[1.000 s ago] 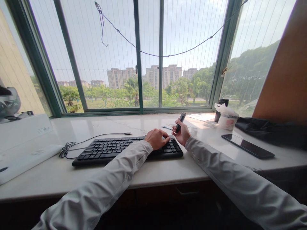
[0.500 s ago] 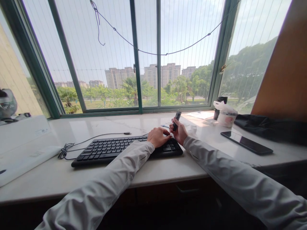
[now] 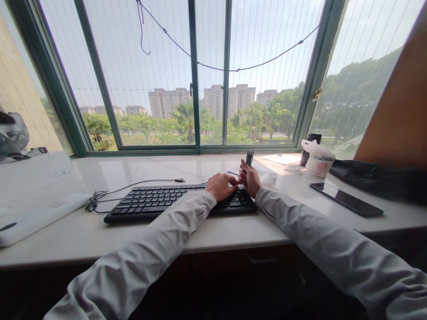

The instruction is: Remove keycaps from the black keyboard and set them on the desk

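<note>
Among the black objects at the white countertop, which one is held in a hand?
The slim black object, gripped roughly upright in the right hand; others, like the wide black keyboard, flat black phone and black cylinder, rest on the countertop.

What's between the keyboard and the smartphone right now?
In the head view, the right arm's gray sleeve crosses between the keyboard and smartphone, with white countertop alongside.

keyboard [image 3: 147,202]: black | held object [image 3: 249,159]: black | sleeves [image 3: 140,255]: plain light grey | counter [image 3: 213,240]: white, faint grey veining | phone [image 3: 347,200]: black | cable [image 3: 143,182]: black | window frame [image 3: 195,102]: dark green | bagged tub [image 3: 318,164]: whitish, reddish patch | crumpled fabric [image 3: 370,177]: black | wall at right [image 3: 393,120]: orange-brown
</note>
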`<act>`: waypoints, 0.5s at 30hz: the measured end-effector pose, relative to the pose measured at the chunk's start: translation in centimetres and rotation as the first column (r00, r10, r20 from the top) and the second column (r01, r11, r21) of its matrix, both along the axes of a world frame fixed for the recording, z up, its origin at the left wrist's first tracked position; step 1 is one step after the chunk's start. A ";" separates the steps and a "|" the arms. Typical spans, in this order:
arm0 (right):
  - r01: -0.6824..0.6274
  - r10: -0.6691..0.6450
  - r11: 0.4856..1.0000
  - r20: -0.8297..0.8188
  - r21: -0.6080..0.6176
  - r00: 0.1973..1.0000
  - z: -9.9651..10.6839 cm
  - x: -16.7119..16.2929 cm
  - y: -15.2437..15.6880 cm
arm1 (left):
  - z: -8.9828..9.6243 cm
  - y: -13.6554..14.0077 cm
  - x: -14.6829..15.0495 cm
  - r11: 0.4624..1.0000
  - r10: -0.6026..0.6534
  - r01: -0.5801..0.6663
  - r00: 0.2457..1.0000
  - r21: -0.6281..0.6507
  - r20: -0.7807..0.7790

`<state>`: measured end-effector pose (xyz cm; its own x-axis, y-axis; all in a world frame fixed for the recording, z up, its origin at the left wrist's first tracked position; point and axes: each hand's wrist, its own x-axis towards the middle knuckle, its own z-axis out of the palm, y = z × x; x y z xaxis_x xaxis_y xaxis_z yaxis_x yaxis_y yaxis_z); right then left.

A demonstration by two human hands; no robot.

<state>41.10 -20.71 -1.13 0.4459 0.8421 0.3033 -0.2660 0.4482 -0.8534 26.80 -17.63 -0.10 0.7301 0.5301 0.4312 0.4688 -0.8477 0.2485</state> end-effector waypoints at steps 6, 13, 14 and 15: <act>0.115 -0.121 0.991 0.111 0.063 0.986 -0.3 -0.3 0.5 | -0.6 0.7 0.6 0.991 -0.003 0.006 1.000 -0.131 0.023; 0.132 -0.137 0.990 0.082 0.054 0.987 -0.1 -0.3 0.6 | -0.5 0.7 0.7 0.984 0.008 -0.004 1.000 -0.177 0.022; 0.122 -0.124 0.992 0.059 0.041 0.991 -0.1 -0.2 0.5 | -0.5 0.7 0.7 0.985 0.010 -0.007 1.000 -0.173 0.018; 0.106 -0.107 0.994 0.035 0.027 0.994 0.0 -0.1 0.4 | -0.5 0.7 0.7 0.986 0.011 -0.008 1.000 -0.169 0.013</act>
<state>40.97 -20.26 -1.16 0.5210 0.7822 0.3416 -0.1847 0.4940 -0.8496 27.47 -16.96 -0.55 0.7194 0.6029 0.3448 0.4722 -0.7886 0.3938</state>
